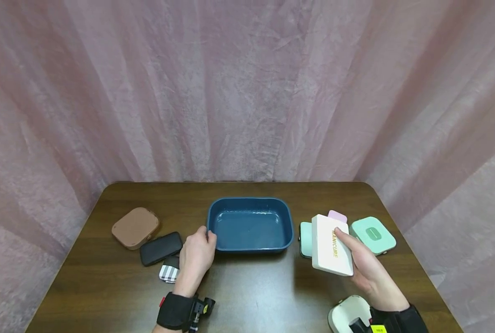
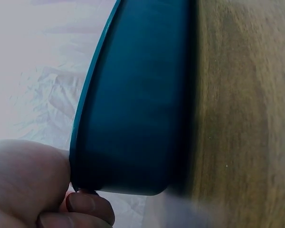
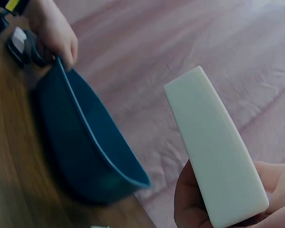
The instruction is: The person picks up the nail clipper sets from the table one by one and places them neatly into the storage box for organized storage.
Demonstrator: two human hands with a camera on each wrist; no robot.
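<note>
A deep blue rectangular dish (image 1: 251, 247) stands in the middle of the table with nothing inside it. My left hand (image 1: 198, 252) pinches the rim at its left side; the left wrist view shows thumb and curled fingers at the dish's corner (image 2: 128, 118). To the right of the dish, my right hand (image 1: 366, 266) holds a white box (image 1: 328, 245) lettered "MANICURE" above the table, thumb on its top face. In the right wrist view the box's plain side (image 3: 216, 147) faces the camera, with fingers beneath.
On the left lie a brown case (image 1: 136, 226), a black case (image 1: 161, 249) and a black item with a striped part (image 1: 169, 274). On the right are a mint case (image 1: 373, 235), another mint case (image 1: 306, 239), a pink item (image 1: 337, 216) and a pale case (image 1: 347, 312). A pink curtain (image 1: 247, 92) hangs behind.
</note>
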